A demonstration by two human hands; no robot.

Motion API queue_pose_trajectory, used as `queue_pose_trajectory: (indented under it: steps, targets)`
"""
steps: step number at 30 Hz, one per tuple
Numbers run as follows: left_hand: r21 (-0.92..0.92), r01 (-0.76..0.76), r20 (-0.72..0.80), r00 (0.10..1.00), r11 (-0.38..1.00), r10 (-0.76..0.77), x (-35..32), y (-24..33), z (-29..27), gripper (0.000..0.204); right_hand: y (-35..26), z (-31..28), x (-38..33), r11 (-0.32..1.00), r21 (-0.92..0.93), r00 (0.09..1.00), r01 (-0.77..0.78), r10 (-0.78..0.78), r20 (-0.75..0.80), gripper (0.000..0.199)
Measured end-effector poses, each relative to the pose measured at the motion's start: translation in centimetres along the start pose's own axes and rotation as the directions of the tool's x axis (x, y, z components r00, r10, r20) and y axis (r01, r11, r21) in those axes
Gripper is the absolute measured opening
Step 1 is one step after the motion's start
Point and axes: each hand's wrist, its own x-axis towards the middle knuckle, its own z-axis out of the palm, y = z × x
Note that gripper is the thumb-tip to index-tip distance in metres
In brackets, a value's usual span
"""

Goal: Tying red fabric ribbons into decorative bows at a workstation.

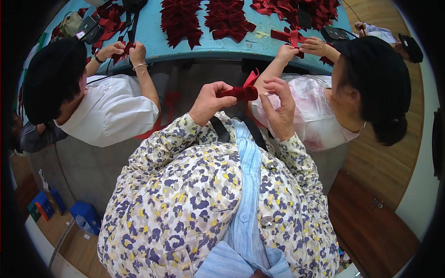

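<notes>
In front of my chest a looped dark red velvet ribbon (241,93) is pinched between the thumb and fingers of my left hand (211,100). One lighter red end of it sticks up at the right. Just beside the loop, my right hand (279,104) has its thumb and fingers spread apart, with nothing visible between them. On the blue table (232,50) beyond lie two long rows of finished-looking dark red bows, the left row (180,23) and the right row (227,21).
A person in white (109,109) at my left and a person in a pale pink-patterned top (308,109) at my right handle red ribbons. More red bows (320,11) are heaped at the table's far right. A blue bin (85,217) stands on the floor at lower left.
</notes>
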Motion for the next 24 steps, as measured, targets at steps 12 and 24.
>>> queue_pose_trajectory:
  steps: [12,24]
  targets:
    - [0.082,-0.065,0.076,0.995,0.994,0.059,-0.2,0.3,0.2,0.019,2.2,0.4,-0.4,0.926,0.173,0.926,-0.336,0.291,0.241,0.015]
    - [-0.135,0.059,0.097,0.994,0.989,-0.047,-0.2,0.1,-0.4,0.022,2.1,0.4,-1.2,0.877,0.196,0.868,-0.438,0.357,0.345,0.013]
